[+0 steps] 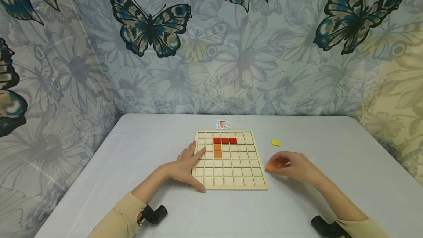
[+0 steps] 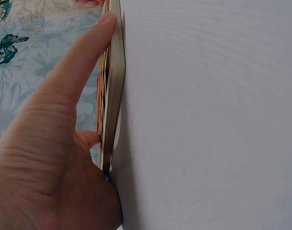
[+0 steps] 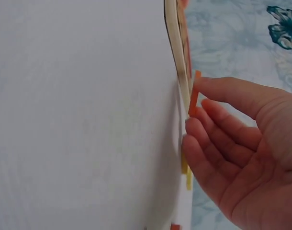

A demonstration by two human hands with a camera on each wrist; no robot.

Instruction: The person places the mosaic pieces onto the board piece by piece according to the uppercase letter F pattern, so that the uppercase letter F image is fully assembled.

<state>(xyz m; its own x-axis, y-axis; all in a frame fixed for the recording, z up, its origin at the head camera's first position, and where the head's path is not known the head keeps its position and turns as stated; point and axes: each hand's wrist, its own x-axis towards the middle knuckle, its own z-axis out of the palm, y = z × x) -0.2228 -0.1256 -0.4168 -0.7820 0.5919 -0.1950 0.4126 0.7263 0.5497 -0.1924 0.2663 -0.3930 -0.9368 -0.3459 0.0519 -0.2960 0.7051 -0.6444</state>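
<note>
A pale wooden grid board point(image 1: 228, 172) lies on the table, with red tiles point(image 1: 225, 140) in a row and orange tiles point(image 1: 217, 151) below the row's left end. My left hand point(image 1: 185, 167) rests on the board's left side, fingers spread and thumb at its near left corner. Just off the board's right edge, my right hand point(image 1: 292, 164) pinches an orange square tile point(image 1: 270, 167) between thumb and fingers. The right wrist view shows this thin orange tile point(image 3: 195, 93) edge-on, beside the board point(image 3: 173, 38).
A small printed pattern card point(image 1: 223, 124) lies beyond the board's far edge. To the right sits a yellow tile point(image 1: 275, 143). Low in the right wrist view, yellow pieces point(image 3: 184, 164) and a red piece point(image 3: 175, 226) show partly. A butterfly-print cloth point(image 1: 198, 65) hangs behind the table.
</note>
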